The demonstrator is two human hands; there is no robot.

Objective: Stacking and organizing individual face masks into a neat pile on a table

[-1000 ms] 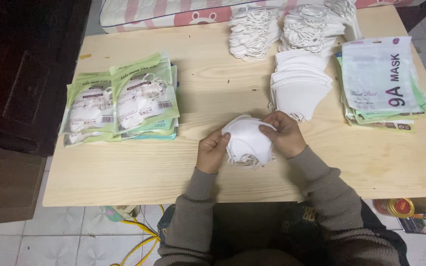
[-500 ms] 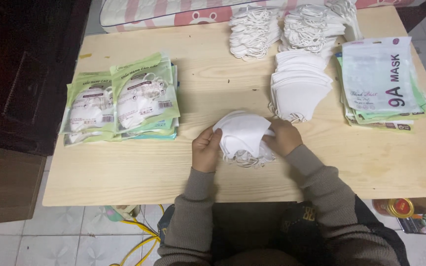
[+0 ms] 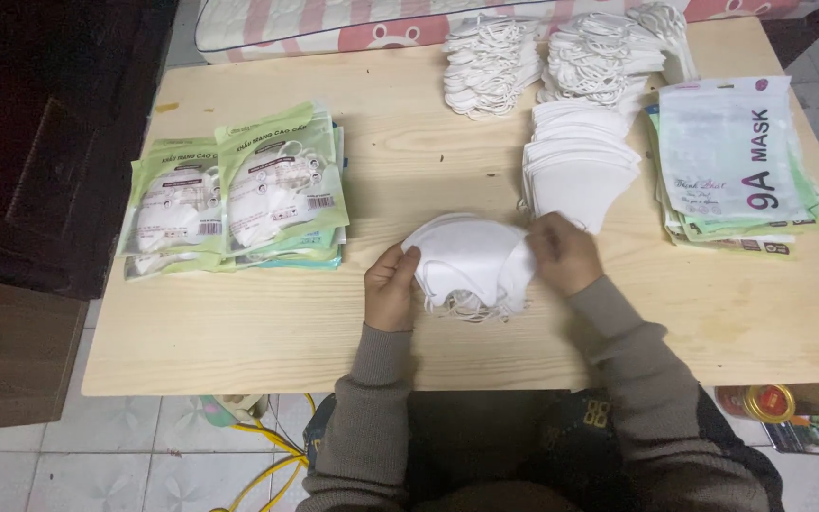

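Note:
A small stack of white folded face masks lies between my hands above the wooden table, near its front edge. My left hand grips the stack's left side, thumb on top. My right hand pinches its right edge. White ear loops hang below the stack. Just beyond my right hand sits a fanned pile of white folded masks.
Two piles of green packaged masks lie at the left. A stack of flat empty mask pouches sits at the right. Heaps of white masks with loops line the far edge. A dark cabinet stands left of the table.
The mask stack has flattened and spread wider between my hands. Both hands shifted slightly apart, the right one toward the fanned pile.

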